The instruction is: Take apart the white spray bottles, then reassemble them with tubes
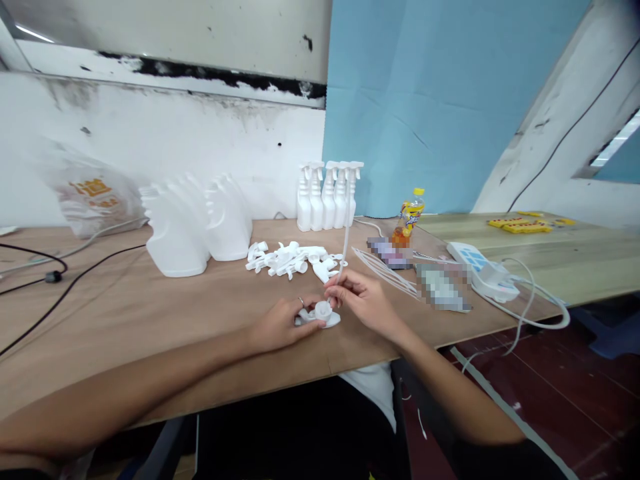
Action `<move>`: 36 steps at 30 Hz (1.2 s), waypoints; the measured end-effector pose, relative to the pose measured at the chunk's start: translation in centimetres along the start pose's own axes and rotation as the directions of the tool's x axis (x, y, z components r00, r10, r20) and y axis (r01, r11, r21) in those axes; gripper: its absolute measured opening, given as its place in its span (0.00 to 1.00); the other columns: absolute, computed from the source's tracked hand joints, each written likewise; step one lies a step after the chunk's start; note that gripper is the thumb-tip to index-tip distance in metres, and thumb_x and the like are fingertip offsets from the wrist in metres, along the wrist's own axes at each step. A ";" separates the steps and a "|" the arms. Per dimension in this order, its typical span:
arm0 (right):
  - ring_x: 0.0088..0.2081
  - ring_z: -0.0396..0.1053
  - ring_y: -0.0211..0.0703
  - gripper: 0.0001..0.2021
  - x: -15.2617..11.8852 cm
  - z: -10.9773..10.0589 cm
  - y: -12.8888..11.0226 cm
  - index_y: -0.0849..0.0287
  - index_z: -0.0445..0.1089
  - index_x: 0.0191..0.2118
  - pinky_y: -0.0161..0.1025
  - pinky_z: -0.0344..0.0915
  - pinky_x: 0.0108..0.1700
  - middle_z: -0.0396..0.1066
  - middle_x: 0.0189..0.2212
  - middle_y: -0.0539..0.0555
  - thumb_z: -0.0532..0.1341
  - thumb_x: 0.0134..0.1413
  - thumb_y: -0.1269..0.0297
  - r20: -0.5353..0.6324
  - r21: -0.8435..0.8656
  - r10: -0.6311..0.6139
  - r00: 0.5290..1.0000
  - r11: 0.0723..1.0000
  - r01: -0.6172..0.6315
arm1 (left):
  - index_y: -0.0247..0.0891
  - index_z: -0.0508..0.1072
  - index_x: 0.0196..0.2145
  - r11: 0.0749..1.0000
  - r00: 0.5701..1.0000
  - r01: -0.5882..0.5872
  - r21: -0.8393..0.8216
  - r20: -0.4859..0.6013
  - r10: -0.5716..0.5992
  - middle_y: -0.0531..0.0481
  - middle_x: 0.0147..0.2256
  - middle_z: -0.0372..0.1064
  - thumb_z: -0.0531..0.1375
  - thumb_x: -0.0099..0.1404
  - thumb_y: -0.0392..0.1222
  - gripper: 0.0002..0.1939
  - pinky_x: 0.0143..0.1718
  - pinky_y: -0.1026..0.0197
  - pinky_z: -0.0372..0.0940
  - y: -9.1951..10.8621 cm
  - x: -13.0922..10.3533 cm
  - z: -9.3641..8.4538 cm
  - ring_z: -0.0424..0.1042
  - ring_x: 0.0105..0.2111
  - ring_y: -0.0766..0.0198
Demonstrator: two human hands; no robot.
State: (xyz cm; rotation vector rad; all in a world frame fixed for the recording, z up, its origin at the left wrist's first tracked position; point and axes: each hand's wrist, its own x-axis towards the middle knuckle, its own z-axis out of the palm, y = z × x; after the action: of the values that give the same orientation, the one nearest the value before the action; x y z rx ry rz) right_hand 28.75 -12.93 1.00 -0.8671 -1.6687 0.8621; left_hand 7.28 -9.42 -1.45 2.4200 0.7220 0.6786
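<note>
Near the table's front edge, my left hand holds a white spray nozzle head low over the tabletop, its round opening facing up. My right hand pinches a thin white tube that stands nearly upright. The tube's lower end is at the nozzle head's opening; whether it is inside cannot be made out. Just beyond my hands lies a pile of white nozzle heads. More loose tubes lie to the right of my right hand.
White bottles without nozzles stand at the back left, near a plastic bag. Several assembled spray bottles stand by the wall. To the right are a drink bottle, a power strip with cables and yellow items.
</note>
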 end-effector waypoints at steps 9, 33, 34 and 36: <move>0.39 0.70 0.41 0.07 0.1 0.1 -0.4 0.57 0.72 0.35 0.38 0.64 0.43 0.72 0.35 0.51 0.62 0.65 0.62 0.104 -0.307 -0.121 0.987 0.940 0.147 | 0.39 0.73 0.51 1.000 1.000 -0.014 0.024 -0.022 0.015 0.51 0.38 0.77 0.61 0.70 0.51 0.17 0.41 0.60 0.66 -0.3 -0.1 0.2 0.73 0.35 0.62; 0.49 0.73 0.50 0.13 -4.3 -9.4 -0.1 0.54 0.75 0.47 0.46 0.65 0.55 0.77 0.46 0.57 0.55 0.68 0.57 -0.199 -0.676 -0.231 0.952 0.736 0.037 | 0.42 0.73 0.53 0.999 1.000 0.024 0.036 0.005 -0.024 0.48 0.45 0.78 0.59 0.71 0.54 0.19 0.43 0.58 0.67 -0.1 -0.1 0.0 0.75 0.39 0.58; 0.50 0.73 0.51 0.14 -5.4 -12.1 0.2 0.55 0.75 0.45 0.47 0.63 0.57 0.77 0.46 0.58 0.54 0.68 0.56 -0.273 -0.730 -0.283 0.919 0.684 -0.007 | 0.42 0.73 0.53 0.999 1.000 0.026 0.039 0.009 -0.026 0.48 0.46 0.78 0.58 0.71 0.54 0.19 0.44 0.58 0.67 0.0 -0.1 -0.1 0.75 0.39 0.58; 0.49 0.73 0.53 0.18 -7.7 -17.0 1.3 0.56 0.76 0.39 0.49 0.64 0.56 0.78 0.42 0.60 0.52 0.68 0.52 -0.390 -0.778 -0.336 0.858 0.618 -0.112 | 0.42 0.72 0.54 0.999 1.000 0.022 0.037 0.015 -0.023 0.48 0.46 0.77 0.58 0.71 0.54 0.19 0.44 0.58 0.68 -0.1 0.0 -0.1 0.75 0.39 0.58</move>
State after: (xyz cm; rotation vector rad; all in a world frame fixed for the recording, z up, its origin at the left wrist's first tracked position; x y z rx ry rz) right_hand 47.07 -16.79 0.22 -1.4080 -1.5643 -0.2860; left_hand 7.17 -9.35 -1.40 2.4438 0.7606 0.6421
